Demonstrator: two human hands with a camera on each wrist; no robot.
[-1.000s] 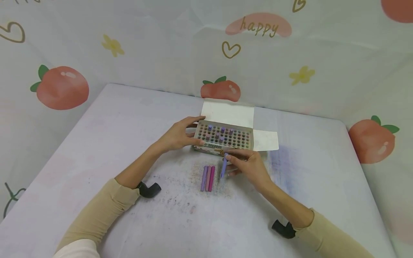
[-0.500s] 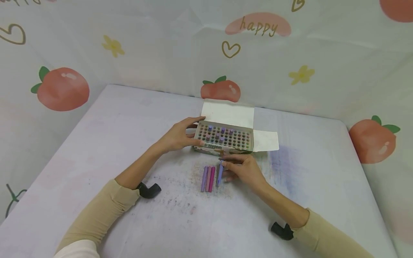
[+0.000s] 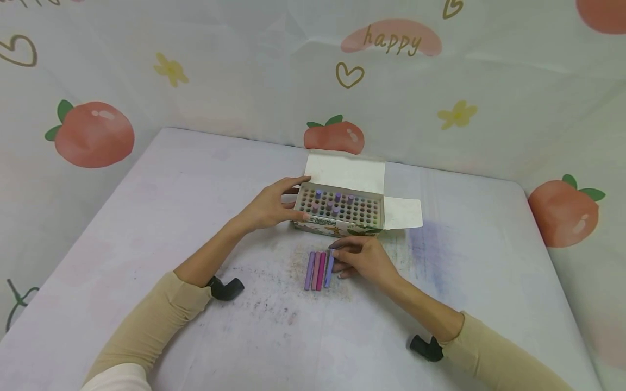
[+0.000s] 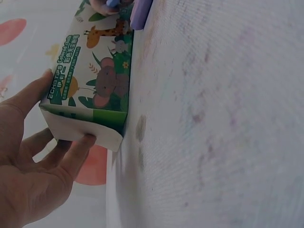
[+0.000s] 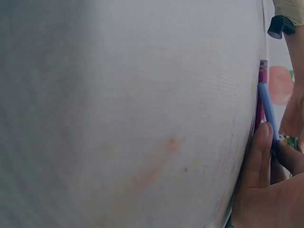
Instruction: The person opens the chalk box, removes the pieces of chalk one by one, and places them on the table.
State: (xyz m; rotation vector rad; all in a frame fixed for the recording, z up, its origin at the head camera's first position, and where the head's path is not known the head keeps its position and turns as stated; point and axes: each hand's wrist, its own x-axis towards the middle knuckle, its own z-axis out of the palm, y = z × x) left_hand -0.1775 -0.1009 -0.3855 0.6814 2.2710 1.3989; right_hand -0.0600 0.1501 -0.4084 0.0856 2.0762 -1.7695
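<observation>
My right hand [image 3: 367, 259] pinches a blue-violet chalk stick [image 3: 330, 270] at its far end, low by the table. Just left of it lie a magenta chalk stick [image 3: 320, 271], a pink one [image 3: 315, 272] and a purple one [image 3: 310, 271], side by side. The open chalk box [image 3: 342, 208] stands behind them, several purple and pink sticks poking from its holes. My left hand [image 3: 266, 206] holds the box's left end, thumb at the front corner, a finger at the back. In the left wrist view, a finger touches the box's white end flap [image 4: 80, 129].
The box's white lid [image 3: 346, 169] is folded back toward the printed wall cloth [image 3: 254, 70]. A side flap [image 3: 402, 212] sticks out to the right. Chalk dust smears the white table [image 3: 235, 336]. Black wrist mounts [image 3: 227, 289] sit at the cuffs.
My right hand has moved down and left from the box's front, bringing the blue-violet chalk stick beside the magenta one. The left hand keeps its place on the box.
</observation>
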